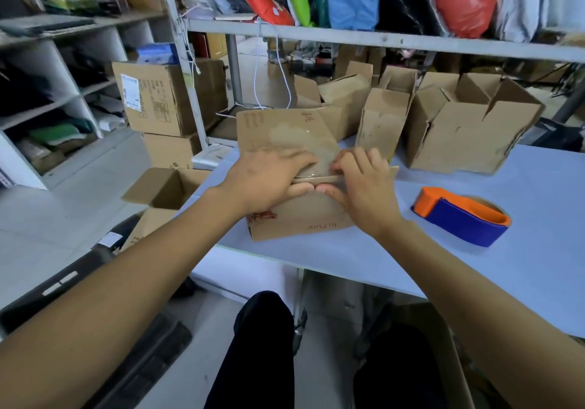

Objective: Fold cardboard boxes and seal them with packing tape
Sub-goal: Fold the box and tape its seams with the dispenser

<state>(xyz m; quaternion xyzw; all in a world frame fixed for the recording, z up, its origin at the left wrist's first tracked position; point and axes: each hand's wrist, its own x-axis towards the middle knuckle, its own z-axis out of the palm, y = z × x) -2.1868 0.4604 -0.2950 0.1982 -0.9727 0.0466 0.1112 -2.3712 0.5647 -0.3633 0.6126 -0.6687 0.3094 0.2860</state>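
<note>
Cardboard box [297, 218] at near left part of light table [474, 269], taped top tilted up. Left hand [266, 184] flat on top, fingers straight, thumb on front edge. Right hand [364, 187] fingers curled, pressing tape strip [304, 142] at seam. Tape dispenser [462, 215], orange and blue, right of box, apart. Open boxes [459, 123] at far side.

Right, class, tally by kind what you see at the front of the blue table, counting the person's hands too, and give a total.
Hands: 2, the left hand and the right hand
Boxes: 1, the cardboard box under both hands
Dispensers: 1, the orange and blue tape dispenser
Total: 4
</note>
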